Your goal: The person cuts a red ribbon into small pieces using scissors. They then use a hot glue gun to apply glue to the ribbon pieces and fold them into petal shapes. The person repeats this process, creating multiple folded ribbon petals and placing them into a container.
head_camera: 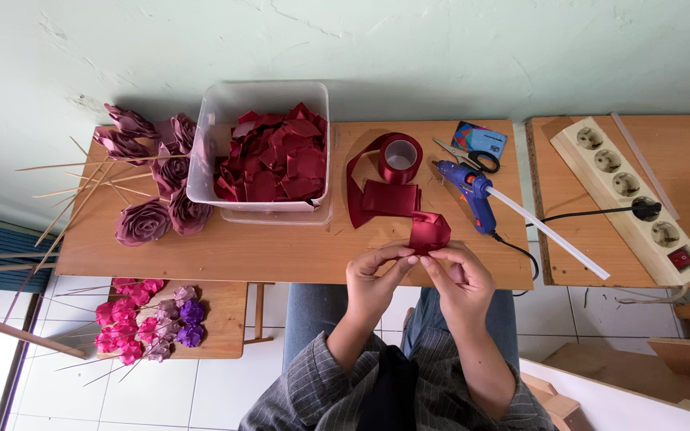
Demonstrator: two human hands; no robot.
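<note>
Both hands, left hand [373, 275] and right hand [458, 275], pinch the dark red satin ribbon [429, 231]; soft, slippery; grip folded edge, glue gun [466, 191] at 1 o'clock.

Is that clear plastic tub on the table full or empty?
Nearly full. The clear tub holds a heap of dark red ribbon pieces reaching about to its rim.

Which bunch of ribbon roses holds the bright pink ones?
The bunch on the lower small shelf, below the table; the tabletop roses are all dusky mauve.
</note>
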